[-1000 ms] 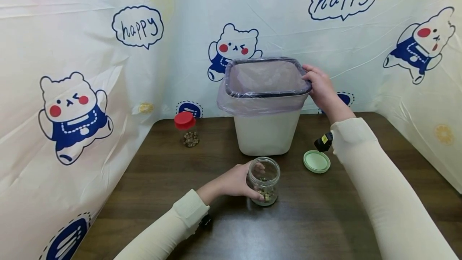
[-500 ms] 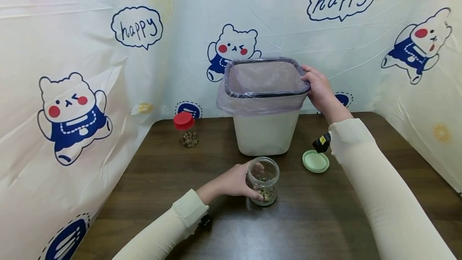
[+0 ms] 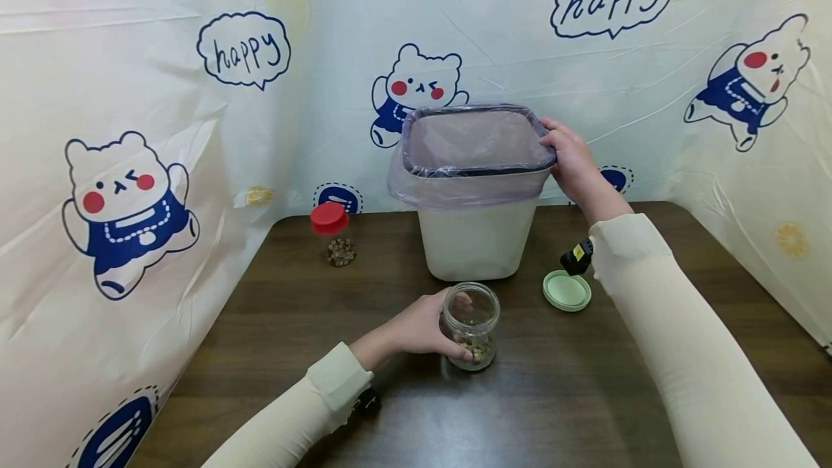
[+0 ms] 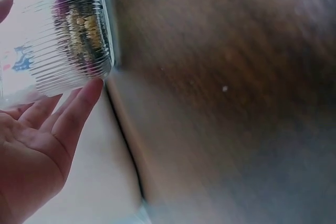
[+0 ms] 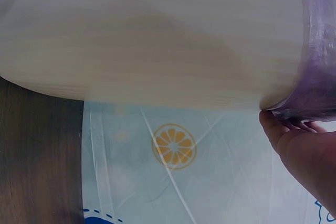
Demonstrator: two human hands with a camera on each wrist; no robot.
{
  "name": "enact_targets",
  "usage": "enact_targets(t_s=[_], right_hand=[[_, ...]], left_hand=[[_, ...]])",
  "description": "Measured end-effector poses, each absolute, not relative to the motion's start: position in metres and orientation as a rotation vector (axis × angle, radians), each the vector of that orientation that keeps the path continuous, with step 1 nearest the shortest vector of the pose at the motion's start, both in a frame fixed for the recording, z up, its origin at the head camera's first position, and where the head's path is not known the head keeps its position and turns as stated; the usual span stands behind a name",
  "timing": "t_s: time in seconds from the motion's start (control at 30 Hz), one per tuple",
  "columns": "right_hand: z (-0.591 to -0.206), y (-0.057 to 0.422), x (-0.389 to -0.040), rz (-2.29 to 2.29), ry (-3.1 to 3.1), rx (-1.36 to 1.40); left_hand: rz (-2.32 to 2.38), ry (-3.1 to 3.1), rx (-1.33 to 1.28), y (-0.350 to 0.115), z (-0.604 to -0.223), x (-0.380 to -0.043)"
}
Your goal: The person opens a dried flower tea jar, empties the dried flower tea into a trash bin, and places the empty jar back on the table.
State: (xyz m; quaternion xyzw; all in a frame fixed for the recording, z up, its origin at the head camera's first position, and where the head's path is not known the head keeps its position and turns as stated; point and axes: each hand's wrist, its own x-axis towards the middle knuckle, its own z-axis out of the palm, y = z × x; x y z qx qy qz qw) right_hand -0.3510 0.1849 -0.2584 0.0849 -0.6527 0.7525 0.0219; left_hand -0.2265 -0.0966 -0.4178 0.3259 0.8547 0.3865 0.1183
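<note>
My left hand holds an open, ribbed glass jar upright on the table, thumb on the near side and fingers round the far side. In the left wrist view, dried yellowish and dark bits lie in the bottom of the jar. My right hand grips the right rim of a white trash can, thumb over the edge. A thin purple bin liner is folded over that rim. In the right wrist view the fingers tuck under the liner's edge at the rim.
A clear jar with a red lid stands at the back left, brownish bits inside. Right of the trash can, a pale green lid lies on the dark wooden table. A printed curtain hangs right behind the table.
</note>
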Motion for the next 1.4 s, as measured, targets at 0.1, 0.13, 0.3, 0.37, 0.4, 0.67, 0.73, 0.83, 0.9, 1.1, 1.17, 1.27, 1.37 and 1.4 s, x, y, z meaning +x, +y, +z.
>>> enact_targets(t_s=[0.1, 0.13, 0.3, 0.37, 0.4, 0.67, 0.73, 0.83, 0.9, 1.1, 1.17, 1.27, 1.37, 1.4], right_hand=[[-0.259, 0.185, -0.352, 2.341, -2.006, 0.269], [-0.259, 0.184, -0.352, 2.343, -2.002, 0.268], [-0.258, 0.185, -0.351, 2.346, -2.009, 0.258], [-0.259, 0.185, -0.351, 2.352, -2.010, 0.259], [-0.259, 0.186, -0.351, 2.357, -2.007, 0.257], [-0.259, 0.185, -0.351, 2.355, -2.017, 0.256], [-0.259, 0.185, -0.351, 2.353, -2.015, 0.258], [-0.258, 0.185, -0.352, 2.350, -2.021, 0.264], [-0.258, 0.186, -0.352, 2.345, -2.020, 0.265], [-0.258, 0.188, -0.351, 2.346, -2.014, 0.260], [-0.258, 0.188, -0.351, 2.347, -2.015, 0.261], [-0.258, 0.187, -0.350, 2.349, -2.014, 0.270], [-0.258, 0.185, -0.350, 2.351, -2.011, 0.269], [-0.258, 0.184, -0.351, 2.350, -2.012, 0.271]], left_hand=[[1.145, 2.521, 0.958, -0.098, -0.415, -0.224], [1.154, 2.526, 0.959, -0.098, -0.414, -0.224], [1.220, 2.531, 0.964, -0.101, -0.406, -0.221], [1.249, 2.526, 0.957, -0.103, -0.403, -0.220], [1.265, 2.524, 0.952, -0.104, -0.401, -0.220], [1.461, 2.457, 0.901, -0.121, -0.383, -0.220], [1.502, 2.458, 0.903, -0.125, -0.377, -0.221], [1.543, 2.474, 0.902, -0.132, -0.371, -0.221], [1.563, 2.483, 0.900, -0.137, -0.367, -0.222], [1.657, 2.478, 0.899, -0.150, -0.354, -0.222], [1.704, 2.468, 0.916, -0.154, -0.348, -0.222], [1.769, 2.454, 0.931, -0.160, -0.338, -0.222], [1.822, 2.433, 0.929, -0.167, -0.329, -0.222], [1.839, 2.427, 0.928, -0.170, -0.326, -0.222]])
